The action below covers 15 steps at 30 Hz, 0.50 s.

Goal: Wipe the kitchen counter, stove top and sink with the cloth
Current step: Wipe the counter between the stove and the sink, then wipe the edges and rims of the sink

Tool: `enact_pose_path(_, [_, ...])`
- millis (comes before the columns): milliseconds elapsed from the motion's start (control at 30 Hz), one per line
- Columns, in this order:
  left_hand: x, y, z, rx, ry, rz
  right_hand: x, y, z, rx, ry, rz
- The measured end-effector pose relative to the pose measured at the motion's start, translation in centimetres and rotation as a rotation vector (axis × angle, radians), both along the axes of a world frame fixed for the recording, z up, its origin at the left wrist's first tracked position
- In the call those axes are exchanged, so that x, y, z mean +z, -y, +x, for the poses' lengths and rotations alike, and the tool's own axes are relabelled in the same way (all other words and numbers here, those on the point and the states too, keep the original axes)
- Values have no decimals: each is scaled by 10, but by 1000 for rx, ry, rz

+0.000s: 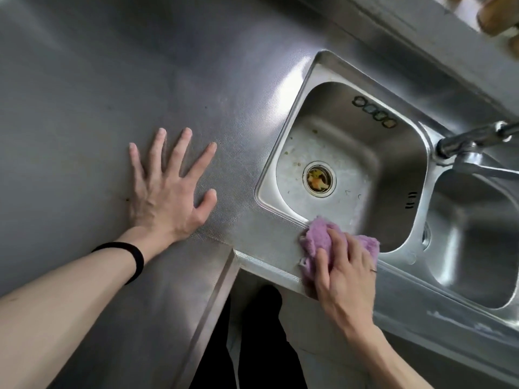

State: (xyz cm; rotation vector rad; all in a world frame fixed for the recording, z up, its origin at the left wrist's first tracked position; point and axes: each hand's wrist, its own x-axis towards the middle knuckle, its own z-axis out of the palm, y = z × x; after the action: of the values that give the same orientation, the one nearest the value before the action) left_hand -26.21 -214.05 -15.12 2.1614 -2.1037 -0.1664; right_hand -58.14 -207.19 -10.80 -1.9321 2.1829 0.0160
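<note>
your right hand (pixel 345 268) curled round the bunched purple cloth (pixel 317 237), pressing it on the near rim of the sink (pixel 398 153), your left hand (pixel 168 189) flat on the counter (pixel 84 108), fingers spread, left of the sink

The right hand (pixel 345 270) covers the middle of the cloth (pixel 317 237). The second basin (pixel 477 248) and the tap (pixel 471 138) are cut off at the right edge. The brown objects (pixel 497 15) at upper right are blurred. The scraps in the drain (pixel 318 178) are too small to identify.
</note>
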Motion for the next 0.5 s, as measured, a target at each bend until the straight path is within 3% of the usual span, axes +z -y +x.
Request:
enact_pose_path(133, [1,1,-2,12,6,2,5,4,-5,-112,5,18])
enact_pose_path(300, [2,2,-2,18,-5,9,-9,29,89,87,56,-71])
enact_pose_path(367, [3,2,-2,21,-7,6,-16,33,127,57,88,-95])
enact_pose_path(500, [6,1,-1,18,-36,20,-27,25,130,94,122,-113])
